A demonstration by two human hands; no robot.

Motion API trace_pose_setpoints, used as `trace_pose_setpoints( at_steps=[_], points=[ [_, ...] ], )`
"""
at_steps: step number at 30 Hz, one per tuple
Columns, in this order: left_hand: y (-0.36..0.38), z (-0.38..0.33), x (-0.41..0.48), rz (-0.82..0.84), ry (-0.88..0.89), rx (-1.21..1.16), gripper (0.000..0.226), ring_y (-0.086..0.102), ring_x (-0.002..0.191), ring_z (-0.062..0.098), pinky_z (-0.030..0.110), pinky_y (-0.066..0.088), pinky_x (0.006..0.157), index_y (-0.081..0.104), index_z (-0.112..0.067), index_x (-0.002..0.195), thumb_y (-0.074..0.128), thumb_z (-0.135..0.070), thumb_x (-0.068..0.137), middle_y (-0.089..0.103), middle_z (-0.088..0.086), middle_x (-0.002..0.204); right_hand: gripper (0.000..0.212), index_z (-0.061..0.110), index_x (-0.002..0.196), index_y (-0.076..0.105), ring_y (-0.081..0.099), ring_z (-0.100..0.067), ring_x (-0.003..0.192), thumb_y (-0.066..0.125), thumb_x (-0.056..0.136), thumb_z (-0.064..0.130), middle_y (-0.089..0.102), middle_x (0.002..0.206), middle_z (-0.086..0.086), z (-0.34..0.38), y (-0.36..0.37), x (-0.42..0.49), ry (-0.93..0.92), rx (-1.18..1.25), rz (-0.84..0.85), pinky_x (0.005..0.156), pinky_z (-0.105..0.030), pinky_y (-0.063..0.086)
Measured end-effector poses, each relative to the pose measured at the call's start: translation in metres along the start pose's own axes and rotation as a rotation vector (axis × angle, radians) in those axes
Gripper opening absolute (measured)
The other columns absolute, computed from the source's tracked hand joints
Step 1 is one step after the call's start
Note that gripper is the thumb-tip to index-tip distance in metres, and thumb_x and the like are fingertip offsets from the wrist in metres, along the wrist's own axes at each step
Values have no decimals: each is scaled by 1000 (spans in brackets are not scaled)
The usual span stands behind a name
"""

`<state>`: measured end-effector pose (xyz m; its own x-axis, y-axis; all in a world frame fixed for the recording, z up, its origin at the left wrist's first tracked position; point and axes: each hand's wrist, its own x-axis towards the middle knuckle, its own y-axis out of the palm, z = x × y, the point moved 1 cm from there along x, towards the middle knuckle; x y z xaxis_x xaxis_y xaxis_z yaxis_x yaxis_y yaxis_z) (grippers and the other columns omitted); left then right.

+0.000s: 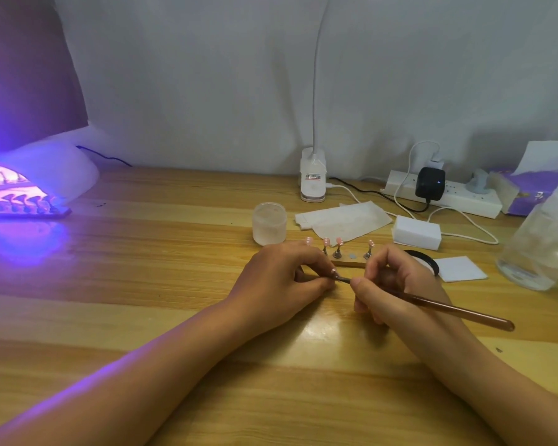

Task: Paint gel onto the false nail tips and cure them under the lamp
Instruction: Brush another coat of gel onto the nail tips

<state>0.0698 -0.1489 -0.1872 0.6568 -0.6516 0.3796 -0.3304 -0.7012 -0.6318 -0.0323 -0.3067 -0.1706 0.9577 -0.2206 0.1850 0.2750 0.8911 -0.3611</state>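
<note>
My left hand (282,278) pinches a small stand with a pink nail tip (333,271) at its fingertips. My right hand (390,284) grips a brown gel brush (448,309), whose tip touches that nail. Just behind my hands a wooden holder strip (348,262) carries several pink nail tips (339,242) on metal stands. At the far left the curing lamp (42,175) glows violet, with another strip of nail tips (29,206) under it.
A frosted jar (269,223) stands behind my left hand, with paper wipes (345,220) beside it. A black-lidded gel pot (427,262), white pads (461,268), a white block (416,232), a power strip (445,196), a clip lamp (313,178) and a clear bottle (541,243) fill the right side.
</note>
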Motion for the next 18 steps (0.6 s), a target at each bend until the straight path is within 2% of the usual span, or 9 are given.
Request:
trace_pose_setpoints(
  at_steps=[6, 8, 11, 15, 18],
  points=[
    [-1, 0, -1, 1, 6, -9, 10, 54, 64, -1, 16, 40, 61, 77, -30, 91, 77, -22, 84, 69, -19, 86, 11, 13, 78, 53, 49, -10, 51, 64, 80, 11, 55, 56, -2, -1, -1, -1, -16, -38, -48, 48, -26, 41],
    [-1, -1, -1, 5, -4, -18, 11, 54, 63, -2, 13, 38, 61, 76, -32, 89, 77, -22, 84, 67, -23, 82, 13, 12, 80, 52, 51, -8, 50, 63, 84, 7, 57, 56, -2, -2, -3, -1, -16, 17, -69, 47, -21, 41],
    [-1, -1, -1, 5, -12, -21, 11, 55, 63, -1, 12, 39, 60, 75, -32, 88, 76, -22, 84, 66, -26, 78, 11, 11, 86, 53, 58, -3, 51, 63, 89, 11, 67, 61, -3, 0, -2, 0, 1, 67, -56, 48, -13, 44],
    [-2, -3, -1, 9, -8, -32, 11, 59, 66, 4, 16, 44, 62, 71, -28, 88, 75, -18, 85, 70, -17, 85, 11, 11, 90, 54, 61, -1, 52, 64, 89, 16, 72, 68, -2, 2, 0, 1, 9, 72, -32, 49, -10, 44],
    [-3, -5, -1, 11, -5, -27, 10, 59, 67, 7, 19, 45, 61, 70, -24, 90, 75, -18, 85, 70, -16, 85, 13, 11, 91, 54, 61, 0, 53, 64, 89, 19, 73, 71, -1, 2, 0, 1, 10, 64, -23, 49, -11, 44]
  ],
)
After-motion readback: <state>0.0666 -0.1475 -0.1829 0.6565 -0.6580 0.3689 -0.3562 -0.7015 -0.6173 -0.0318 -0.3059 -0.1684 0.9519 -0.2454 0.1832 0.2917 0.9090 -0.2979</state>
